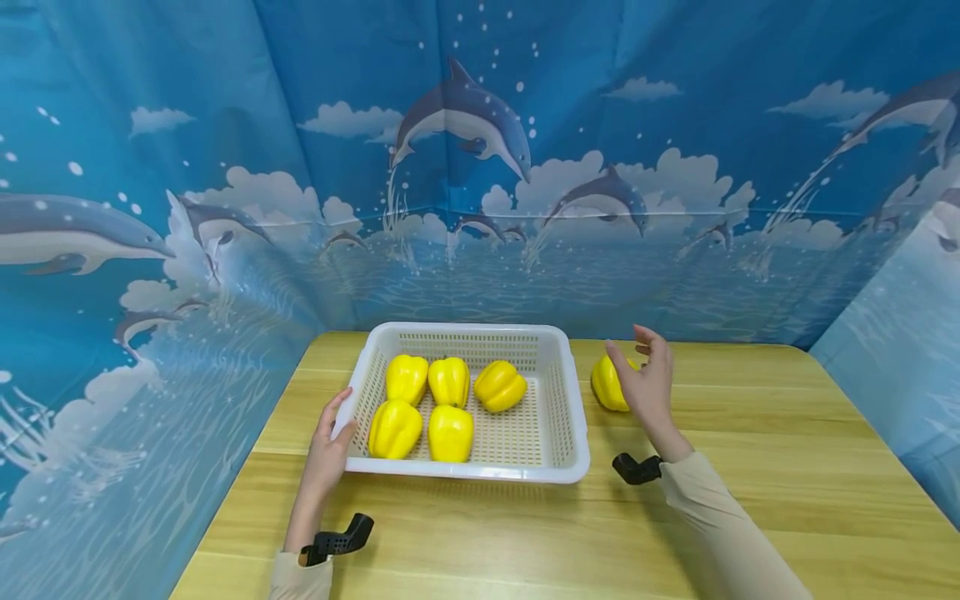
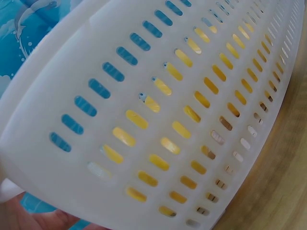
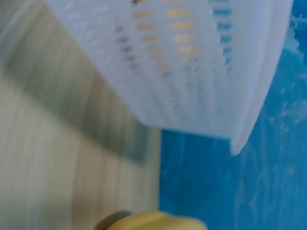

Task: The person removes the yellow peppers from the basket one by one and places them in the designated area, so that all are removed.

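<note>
A white basket (image 1: 465, 472) stands on the left part of the wood-grain counter (image 1: 757, 442), with 5 yellow peppers (image 1: 450, 435) inside. 3 of them make the far row and 2 the near row, all toward the basket's left and middle. The left hand (image 1: 326, 454) holds the basket at its left rim near the near corner, fingers clamped on the edge. A lone yellow pepper (image 1: 608, 385) sits on the counter just right of the basket, toward the far edge. The right hand (image 1: 649, 387) is at that pepper's right side, thumb and fingers apart, partly covering it; whether they touch, I cannot tell. Each wrist wears a black mount, 1 on the left (image 1: 347, 537) and 1 on the right (image 1: 634, 468). Beyond the counter hangs a blue dolphin curtain (image 1: 360, 275).
</note>
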`<state>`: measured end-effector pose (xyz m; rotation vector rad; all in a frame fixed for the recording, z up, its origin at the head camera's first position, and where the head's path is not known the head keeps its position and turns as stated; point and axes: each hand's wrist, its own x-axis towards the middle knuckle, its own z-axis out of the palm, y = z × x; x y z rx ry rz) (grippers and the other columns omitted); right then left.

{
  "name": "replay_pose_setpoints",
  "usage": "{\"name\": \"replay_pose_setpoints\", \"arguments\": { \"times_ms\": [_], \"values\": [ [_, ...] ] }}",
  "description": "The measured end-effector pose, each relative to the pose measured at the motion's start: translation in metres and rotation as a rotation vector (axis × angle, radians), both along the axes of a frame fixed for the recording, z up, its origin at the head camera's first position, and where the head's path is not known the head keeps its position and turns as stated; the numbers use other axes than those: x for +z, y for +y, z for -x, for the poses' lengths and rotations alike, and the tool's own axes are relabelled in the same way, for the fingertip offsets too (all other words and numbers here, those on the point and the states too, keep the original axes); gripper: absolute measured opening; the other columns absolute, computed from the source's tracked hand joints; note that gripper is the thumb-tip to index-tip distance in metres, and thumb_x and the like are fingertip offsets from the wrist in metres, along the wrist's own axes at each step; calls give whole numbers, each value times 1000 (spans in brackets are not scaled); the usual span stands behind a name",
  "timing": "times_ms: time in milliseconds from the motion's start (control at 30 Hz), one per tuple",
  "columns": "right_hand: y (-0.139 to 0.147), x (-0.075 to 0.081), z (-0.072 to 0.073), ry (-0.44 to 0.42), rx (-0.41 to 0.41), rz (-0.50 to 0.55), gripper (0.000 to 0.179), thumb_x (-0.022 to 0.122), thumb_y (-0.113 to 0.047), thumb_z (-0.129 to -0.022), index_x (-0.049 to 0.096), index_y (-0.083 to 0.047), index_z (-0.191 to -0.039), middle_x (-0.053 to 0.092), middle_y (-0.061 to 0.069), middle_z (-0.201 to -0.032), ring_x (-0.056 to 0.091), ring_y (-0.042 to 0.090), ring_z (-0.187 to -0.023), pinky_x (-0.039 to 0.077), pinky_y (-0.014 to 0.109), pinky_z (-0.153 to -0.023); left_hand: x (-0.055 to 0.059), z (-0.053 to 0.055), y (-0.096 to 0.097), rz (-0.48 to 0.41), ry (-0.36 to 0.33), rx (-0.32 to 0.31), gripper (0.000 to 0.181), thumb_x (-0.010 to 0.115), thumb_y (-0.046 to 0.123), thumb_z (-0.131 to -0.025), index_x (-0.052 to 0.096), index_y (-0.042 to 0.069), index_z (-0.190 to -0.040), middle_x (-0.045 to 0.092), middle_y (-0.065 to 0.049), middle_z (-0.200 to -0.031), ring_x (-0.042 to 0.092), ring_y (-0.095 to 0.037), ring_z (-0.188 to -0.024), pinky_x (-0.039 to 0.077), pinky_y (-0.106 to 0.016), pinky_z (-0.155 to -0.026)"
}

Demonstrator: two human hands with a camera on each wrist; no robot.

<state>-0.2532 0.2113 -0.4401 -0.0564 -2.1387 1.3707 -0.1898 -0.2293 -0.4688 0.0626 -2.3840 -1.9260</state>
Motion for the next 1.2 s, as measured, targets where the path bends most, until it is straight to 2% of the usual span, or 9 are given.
{"name": "replay_pose_setpoints", "arguments": {
  "times_ms": [233, 367, 433, 567, 767, 933, 1200],
  "values": [
    [-17, 21, -10, 139, 74, 52, 41, 64, -17, -91, 52, 1, -126, 53, 15, -117, 51, 22, -97, 39, 31, -82, -1, 0, -1, -5, 2, -4, 53, 39, 6, -100, 27, 18, -150, 23, -16, -151, 33, -36, -130, 30, -54, -101],
    [-34, 46, -26, 199, 155, 73, 27, 62, -4, -91, 56, 8, -114, 58, 20, -105, 54, 13, -87, 42, 23, -76, -1, 0, -1, -6, 6, -7, 53, 39, 6, -100, 26, 18, -150, 24, -17, -151, 34, -36, -130, 30, -54, -101],
    [-43, 59, -35, 194, 191, 64, 22, 61, -1, -90, 58, 11, -109, 60, 21, -99, 55, 12, -83, 43, 22, -74, -2, 1, -1, -6, 9, -9, 53, 39, 6, -100, 26, 18, -150, 24, -17, -151, 34, -36, -130, 30, -54, -101],
    [-56, 74, -44, 128, 231, -24, 17, 61, -3, -91, 61, 9, -103, 62, 19, -95, 57, 15, -81, 44, 25, -72, -2, 1, -1, -8, 13, -10, 52, 40, 6, -100, 27, 18, -150, 25, -16, -151, 34, -35, -130, 29, -53, -101],
    [-58, 64, -28, 7, 342, -112, 18, 60, -14, -94, 64, 0, -104, 64, 13, -97, 59, 25, -85, 46, 29, -75, 0, -1, -2, -4, 13, -14, 53, 39, 7, -100, 26, 18, -150, 24, -17, -151, 34, -35, -130, 29, -54, -101],
    [-61, 62, -20, -108, 438, -130, 24, 62, -24, -93, 64, -5, -108, 64, 7, -102, 60, 20, -91, 47, 34, -81, 0, 0, -1, -11, 11, -15, 53, 39, 6, -100, 26, 19, -150, 25, -17, -150, 35, -36, -129, 30, -54, -100],
    [-73, 64, -12, -309, 567, -235, 39, 61, -30, -93, 55, -8, -124, 57, 13, -121, 55, 29, -108, 46, 44, -87, -2, 0, -2, -15, 19, -16, 53, 39, 5, -100, 26, 18, -150, 25, -18, -150, 35, -36, -129, 31, -53, -100]
  ]
}}
